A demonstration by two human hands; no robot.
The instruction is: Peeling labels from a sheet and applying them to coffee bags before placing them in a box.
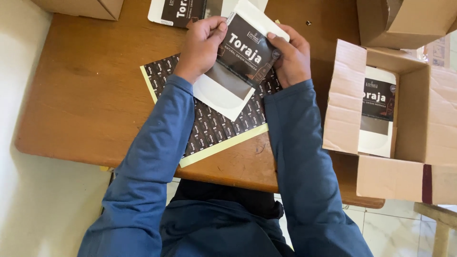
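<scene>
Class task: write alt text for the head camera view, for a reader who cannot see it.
Both hands, left hand and right hand, hold a white pouch with a dark label above a sticker sheet on a wooden table; an open cardboard box holds another pouch.

Three white pouches [238, 62] with dark labels, three cardboard boxes [409, 119] and one sticker sheet [209, 126] surround the wooden table [85, 95].

The top edge cuts off a second pouch [183, 12]; the sticker sheet [209, 126] lies partly hidden under both sleeves.
</scene>
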